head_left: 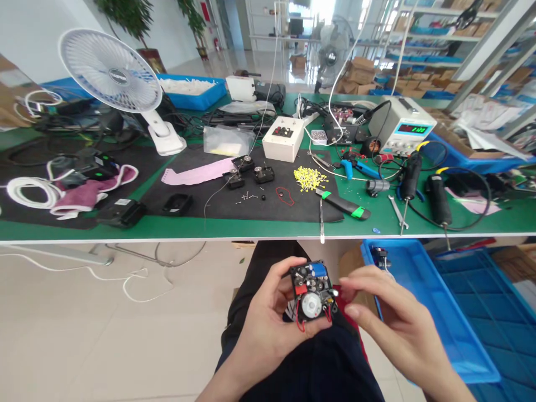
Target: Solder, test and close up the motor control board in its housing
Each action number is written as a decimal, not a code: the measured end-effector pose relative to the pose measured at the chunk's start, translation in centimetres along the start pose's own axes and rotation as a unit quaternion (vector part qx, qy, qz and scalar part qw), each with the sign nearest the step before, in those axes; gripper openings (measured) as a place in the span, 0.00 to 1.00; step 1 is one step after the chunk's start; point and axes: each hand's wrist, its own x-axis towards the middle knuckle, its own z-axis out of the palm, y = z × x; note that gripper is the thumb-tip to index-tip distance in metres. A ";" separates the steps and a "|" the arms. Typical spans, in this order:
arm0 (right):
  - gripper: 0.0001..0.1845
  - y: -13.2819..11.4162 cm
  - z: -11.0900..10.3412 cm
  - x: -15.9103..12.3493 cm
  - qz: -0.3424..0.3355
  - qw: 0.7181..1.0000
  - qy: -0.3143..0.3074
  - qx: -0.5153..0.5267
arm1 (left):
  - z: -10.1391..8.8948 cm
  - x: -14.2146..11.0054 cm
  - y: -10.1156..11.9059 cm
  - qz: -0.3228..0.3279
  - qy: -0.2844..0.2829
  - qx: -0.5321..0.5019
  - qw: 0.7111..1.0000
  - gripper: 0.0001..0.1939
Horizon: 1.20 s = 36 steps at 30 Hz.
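Above my lap, my left hand [276,318] grips a small black electronic module [314,293] by its sides, thumb along the near edge and fingers around the far left. Its open face is turned up, showing a blue cylindrical part, a red block, a round silver disc and thin red wires. Just to the right of the module hovers my right hand [389,318], holding nothing that I can see. Its thumb and fingertips are apart and point at the module's right edge; whether a fingertip touches it is unclear.
Along the green bench [268,233] lie tweezers [321,220], a utility knife [345,205], yellow parts [310,178] and black modules [263,174]. Two electric screwdrivers [410,176] hang at the right. A blue tray [435,312] stands below, beside my right hand. A white fan [117,75] stands left.
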 end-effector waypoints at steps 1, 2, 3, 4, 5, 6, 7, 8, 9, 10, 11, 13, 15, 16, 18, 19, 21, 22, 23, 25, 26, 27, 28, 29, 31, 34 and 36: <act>0.18 -0.3 0.0 0.2 -0.014 1.000 -0.008 -0.020 | 0.0 0.0 0.1 0.000 -0.001 -0.002 1.000 0.43; 0.18 -0.5 0.1 0.4 -0.022 0.999 -0.014 -0.034 | 0.1 -0.1 0.2 0.000 -0.002 -0.005 1.000 0.43; 0.17 -0.6 0.2 0.6 -0.026 0.999 -0.018 -0.043 | 0.1 -0.1 0.2 0.001 -0.002 -0.009 1.000 0.42; 0.17 -0.7 0.3 0.8 -0.031 0.998 -0.019 -0.051 | 0.1 -0.1 0.2 0.002 -0.002 -0.013 1.000 0.42; 0.17 -0.7 0.5 0.9 -0.037 0.998 -0.019 -0.057 | 0.1 -0.2 0.2 0.002 -0.004 -0.015 1.000 0.42; 0.17 -0.7 0.6 1.0 -0.043 0.997 -0.021 -0.064 | 0.0 -0.2 0.2 0.003 -0.006 -0.015 1.000 0.42; 0.17 -0.7 0.7 1.1 -0.049 0.996 -0.022 -0.072 | 0.0 -0.2 0.2 0.004 -0.007 -0.013 1.000 0.42; 0.16 -0.7 0.8 1.1 -0.056 0.995 -0.022 -0.077 | 0.0 -0.2 0.2 0.004 -0.010 -0.011 1.000 0.42; 0.14 -0.7 0.9 1.1 -0.060 0.995 -0.022 -0.080 | -0.1 -0.2 0.1 0.002 -0.011 -0.010 1.000 0.42; 0.13 -0.7 0.9 1.1 -0.062 0.995 -0.022 -0.079 | -0.1 -0.3 0.1 0.002 -0.014 -0.011 1.000 0.42; 0.11 -0.8 0.9 1.0 -0.063 0.995 -0.022 -0.075 | -0.2 -0.3 0.1 0.003 -0.015 -0.013 1.000 0.42; 0.09 -0.9 0.9 1.1 -0.063 0.995 -0.027 -0.068 | -0.1 -0.3 0.1 0.005 -0.018 -0.020 1.000 0.42; 0.08 -1.0 0.8 1.1 -0.057 0.995 -0.041 -0.070 | -0.1 -0.3 0.0 0.005 -0.017 -0.025 1.000 0.42; 0.08 -1.1 0.7 1.1 -0.056 0.995 -0.046 -0.074 | 0.0 -0.3 -0.1 0.002 -0.013 -0.028 1.000 0.43; 0.07 -1.3 0.7 1.1 -0.060 0.993 -0.048 -0.090 | 0.1 -0.4 -0.3 -0.005 0.003 -0.038 0.999 0.43; 0.07 -1.4 0.7 1.1 -0.066 0.992 -0.045 -0.099 | 0.1 -0.4 -0.4 -0.007 0.013 -0.045 0.999 0.43; 0.07 -1.5 0.7 1.0 -0.080 0.990 -0.028 -0.116 | 0.2 -0.4 -0.6 -0.007 0.029 -0.062 0.998 0.43; 0.07 -1.6 0.7 0.9 -0.085 0.989 -0.015 -0.121 | 0.2 -0.4 -0.7 -0.006 0.033 -0.070 0.997 0.43; 0.08 -1.6 0.6 0.8 -0.088 0.988 0.001 -0.125 | 0.1 -0.4 -0.7 -0.007 0.034 -0.076 0.996 0.44; 0.08 -1.6 0.4 0.5 -0.087 0.987 0.033 -0.130 | 0.0 -0.4 -0.6 -0.011 0.037 -0.085 0.996 0.44; 0.09 -1.5 0.3 0.4 -0.085 0.986 0.049 -0.131 | 0.0 -0.4 -0.6 -0.015 0.039 -0.087 0.995 0.44; 0.09 -1.4 0.1 0.3 -0.082 0.986 0.063 -0.131 | -0.1 -0.4 -0.5 -0.019 0.041 -0.088 0.995 0.44; 0.09 -1.3 0.0 0.3 -0.078 0.985 0.076 -0.131 | -0.2 -0.4 -0.5 -0.021 0.044 -0.089 0.995 0.45; 0.09 -1.1 -0.2 0.3 -0.074 0.985 0.089 -0.129 | -0.3 -0.5 -0.5 -0.021 0.047 -0.090 0.995 0.45; 0.09 -0.8 -0.5 0.4 -0.067 0.984 0.110 -0.124 | -0.4 -0.5 -0.5 -0.019 0.051 -0.092 0.994 0.46; 0.08 -0.2 -0.7 1.1 -0.052 0.983 0.134 -0.117 | -0.6 -0.5 -0.5 -0.013 0.049 -0.098 0.994 0.46; 0.07 0.3 -0.7 1.8 -0.040 0.981 0.146 -0.117 | -0.8 -0.5 -0.5 -0.010 0.050 -0.105 0.993 0.46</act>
